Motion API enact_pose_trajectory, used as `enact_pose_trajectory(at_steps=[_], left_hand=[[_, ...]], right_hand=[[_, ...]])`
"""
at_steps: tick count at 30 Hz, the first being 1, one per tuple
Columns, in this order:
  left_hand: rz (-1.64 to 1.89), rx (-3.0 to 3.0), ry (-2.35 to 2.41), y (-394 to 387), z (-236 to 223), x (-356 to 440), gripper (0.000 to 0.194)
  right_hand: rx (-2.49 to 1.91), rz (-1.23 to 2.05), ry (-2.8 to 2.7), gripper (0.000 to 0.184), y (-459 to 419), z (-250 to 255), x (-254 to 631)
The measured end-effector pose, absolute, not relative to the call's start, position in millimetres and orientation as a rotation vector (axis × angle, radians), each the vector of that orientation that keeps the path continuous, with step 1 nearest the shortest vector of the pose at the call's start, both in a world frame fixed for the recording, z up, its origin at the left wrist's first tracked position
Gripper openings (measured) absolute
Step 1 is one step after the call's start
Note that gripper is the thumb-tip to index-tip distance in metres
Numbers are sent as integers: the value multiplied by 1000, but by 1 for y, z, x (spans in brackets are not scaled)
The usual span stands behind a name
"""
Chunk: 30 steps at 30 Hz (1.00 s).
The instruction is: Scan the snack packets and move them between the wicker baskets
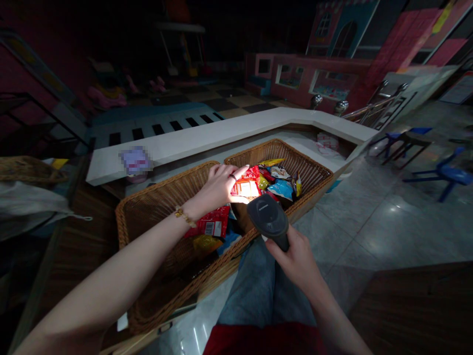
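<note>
Packet: a red snack packet (246, 183) lies in the far compartment of a wicker basket (207, 270), lit bright by a glare on its front.
Left hand: the left hand (221, 187) lies over the packet, fingers extended and touching it; whether it grips the packet, I cannot tell. A ring (232, 176) sits on one finger and a gold bracelet (185, 217) on the wrist.
Right hand: the right hand (295, 261) is closed around the grip of a black handheld barcode scanner (268, 217), whose head tilts toward the packet, just beside it.
Basket contents: a blue packet (281, 188) and other small snacks crowd the far compartment; a red packet with a barcode (209, 223) and a yellow packet (205, 242) lie in the near one.
Support: the basket stands on a wood-grain worktop (81, 231), beside a white counter ledge (221, 140).
Beyond: grey floor tiles (369, 222) and blue chairs (439, 172) lie to the right; a piano-key floor mat (155, 125) lies past the ledge.
</note>
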<state>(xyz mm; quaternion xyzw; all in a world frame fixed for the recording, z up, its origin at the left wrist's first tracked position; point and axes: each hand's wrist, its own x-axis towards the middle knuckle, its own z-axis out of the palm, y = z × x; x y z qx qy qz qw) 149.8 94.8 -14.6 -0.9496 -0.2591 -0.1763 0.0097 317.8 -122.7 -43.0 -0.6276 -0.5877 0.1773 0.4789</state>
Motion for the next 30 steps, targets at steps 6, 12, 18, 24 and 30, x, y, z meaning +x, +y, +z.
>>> enact_pose_trajectory(at_steps=[6,12,18,24,30], left_hand=[[-498,-2971,-819,94,-12,152,85],[-433,-3058,-887,104,8,137,78],[-480,-3213,-1002,120,28,108,62],[-632,-3163,-1001,112,25,128,46],[-412,-3140,-861,105,12,188,45]], right_hand=[[-1544,444,-1420,9,-123,-42,318],[-1558,361,-1398,8,-124,-45,324],[-1565,299,-1368,9,-124,-47,330],[-1524,305,-1368,10,-124,-47,330],[-1587,253,-1301,7,-124,-50,345]])
